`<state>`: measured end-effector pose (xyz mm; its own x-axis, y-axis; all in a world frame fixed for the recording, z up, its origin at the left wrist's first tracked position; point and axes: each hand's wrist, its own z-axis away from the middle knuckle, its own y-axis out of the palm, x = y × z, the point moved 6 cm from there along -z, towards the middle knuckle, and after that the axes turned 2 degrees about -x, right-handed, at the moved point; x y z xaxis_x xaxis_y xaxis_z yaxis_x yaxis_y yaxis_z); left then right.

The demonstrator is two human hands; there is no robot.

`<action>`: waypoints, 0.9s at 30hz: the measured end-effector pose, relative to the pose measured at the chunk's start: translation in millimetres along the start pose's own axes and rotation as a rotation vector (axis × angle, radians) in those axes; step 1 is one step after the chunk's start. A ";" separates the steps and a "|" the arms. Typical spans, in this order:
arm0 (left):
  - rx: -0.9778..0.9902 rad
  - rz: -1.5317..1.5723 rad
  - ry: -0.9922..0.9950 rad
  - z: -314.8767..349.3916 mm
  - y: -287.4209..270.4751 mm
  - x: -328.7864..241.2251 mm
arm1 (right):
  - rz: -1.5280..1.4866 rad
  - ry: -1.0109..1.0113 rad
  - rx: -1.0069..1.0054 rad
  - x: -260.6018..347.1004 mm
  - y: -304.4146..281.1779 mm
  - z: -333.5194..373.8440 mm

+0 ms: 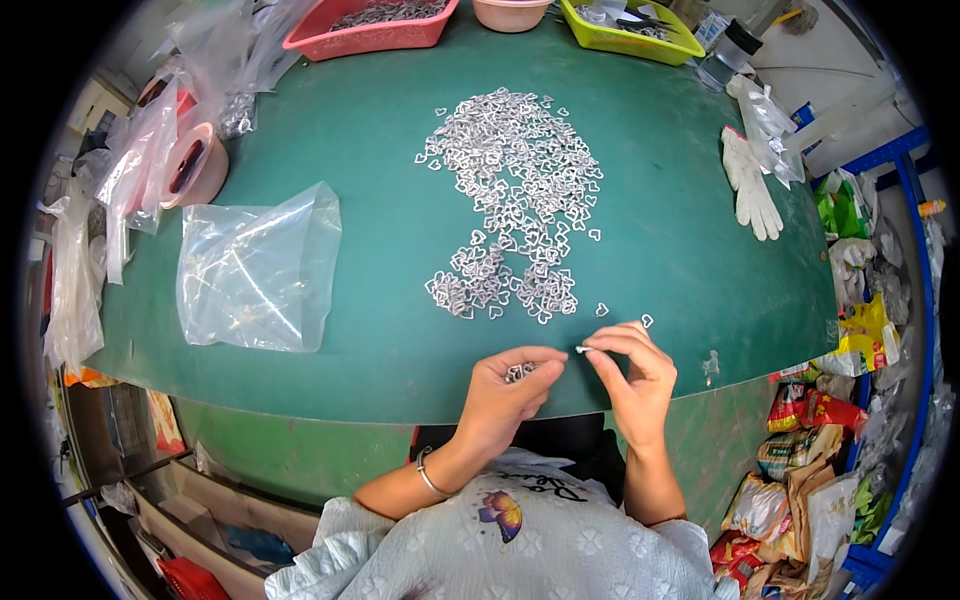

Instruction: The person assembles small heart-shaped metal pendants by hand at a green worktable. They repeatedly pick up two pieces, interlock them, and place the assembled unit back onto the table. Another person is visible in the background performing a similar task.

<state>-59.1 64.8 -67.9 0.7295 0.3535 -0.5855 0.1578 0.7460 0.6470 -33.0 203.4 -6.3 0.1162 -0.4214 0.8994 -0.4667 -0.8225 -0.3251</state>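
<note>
Several silvery heart-shaped metal rings (519, 372) sit in my left hand (508, 392), its fingers curled round them. Between the thumb and fingertips of my right hand (637, 375) one more small heart ring (582, 350) is pinched, seen nearly edge-on. The two hands face each other at the table's near edge, with a small gap between them. Beyond them spreads a big pile of heart rings (515, 160), with two smaller heaps at its near end. Two loose heart rings (602, 310) lie close to my right hand.
On the green table (390, 200) lies a clear plastic bag (260, 270) at left, near a pink tub (200, 168). A red tray (370, 30) and a yellow-green tray (640, 35) stand at the far edge. A white glove (748, 185) lies at right, by a shelf of packets.
</note>
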 end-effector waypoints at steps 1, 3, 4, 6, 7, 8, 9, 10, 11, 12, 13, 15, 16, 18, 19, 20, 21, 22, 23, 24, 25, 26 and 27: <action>-0.006 -0.035 0.016 2.5 2.7 -2.8 | -0.040 0.012 0.019 3.1 0.8 3.1; -0.013 -0.172 0.095 5.3 6.2 -10.3 | -0.080 0.024 0.052 8.4 3.8 6.3; -0.016 -0.242 0.134 6.8 7.6 -12.5 | -0.109 0.052 0.064 9.8 5.8 8.1; -0.005 -0.305 0.238 11.0 9.8 -15.8 | -0.220 0.127 0.084 3.3 8.2 15.5; 0.004 -0.336 0.293 12.8 11.4 -18.3 | -0.289 0.173 0.083 1.0 8.9 18.6; 0.002 -0.359 0.313 14.4 12.0 -19.7 | -0.359 0.219 0.081 -0.7 10.0 21.9; -0.001 -0.382 0.334 16.4 13.1 -21.6 | -0.428 0.265 0.080 -2.0 11.1 24.8; -0.004 -0.406 0.356 18.5 14.3 -23.4 | -0.456 0.288 0.085 -1.7 11.6 27.1; -0.001 -0.387 0.287 19.7 13.8 -20.9 | -0.484 0.310 0.090 -1.0 11.8 29.2; 0.002 -0.368 0.219 21.6 12.6 -19.0 | -0.511 0.333 0.095 -0.5 12.3 31.2; 0.003 -0.346 0.151 23.3 10.3 -15.4 | -0.520 0.331 0.091 0.2 12.7 33.2; 0.103 -0.061 -0.022 21.6 10.8 -4.7 | -0.537 0.327 0.082 1.1 13.5 36.2; 0.151 0.081 -0.110 22.2 12.9 -0.1 | -0.495 0.285 0.078 3.2 12.0 36.3; 0.178 0.122 -0.185 25.6 16.0 4.1 | -0.410 0.200 0.070 7.1 8.9 35.5; 0.194 0.142 -0.222 27.2 17.9 6.1 | -0.353 0.150 0.059 10.2 7.5 35.3; 0.196 0.142 -0.224 28.8 18.4 6.0 | -0.297 0.101 0.047 14.3 6.2 35.2; 0.198 0.142 -0.225 30.7 19.0 5.8 | -0.240 0.051 0.036 18.3 4.8 35.4; 0.201 0.141 -0.227 32.5 19.7 5.5 | -0.227 0.036 0.033 20.2 4.2 35.5; 0.202 0.138 -0.224 34.2 20.5 5.0 | -0.213 0.020 0.030 22.0 3.7 35.6; 0.204 0.134 -0.222 36.0 21.3 4.6 | -0.200 0.004 0.028 24.2 3.0 36.3; 0.205 0.130 -0.218 37.3 22.2 4.1 | -0.198 0.001 0.024 26.3 2.4 36.7; 0.207 0.126 -0.208 38.6 22.5 3.9 | -0.196 -0.002 0.020 28.8 2.0 37.2; 0.210 0.122 -0.198 40.2 22.7 4.0 | -0.193 -0.005 0.016 30.6 1.5 38.0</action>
<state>-25.8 60.4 -36.0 0.8638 0.3011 -0.4040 0.1797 0.5649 0.8053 3.2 174.8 9.7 0.2067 -0.2570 0.9441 -0.4216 -0.8941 -0.1511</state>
